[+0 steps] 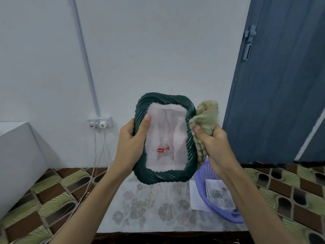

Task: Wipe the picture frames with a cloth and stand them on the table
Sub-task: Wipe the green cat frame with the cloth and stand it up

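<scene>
A dark green picture frame (165,101) with a twisted rope-like border is held up in the air, above the table (149,213). My left hand (131,145) grips its left side, thumb lying over the front glass. My right hand (213,147) holds a bunched pale green cloth (205,118) pressed against the frame's right edge. Another picture frame (219,195), grey with a rose on it, lies inside a purple plastic basket (202,175) at the table's right.
The table carries a floral cloth and a white sheet of paper (196,198) under the basket. A wall socket (99,122) with hanging cables is on the wall to the left. A blue door (274,85) stands at right, a white box (17,155) at left.
</scene>
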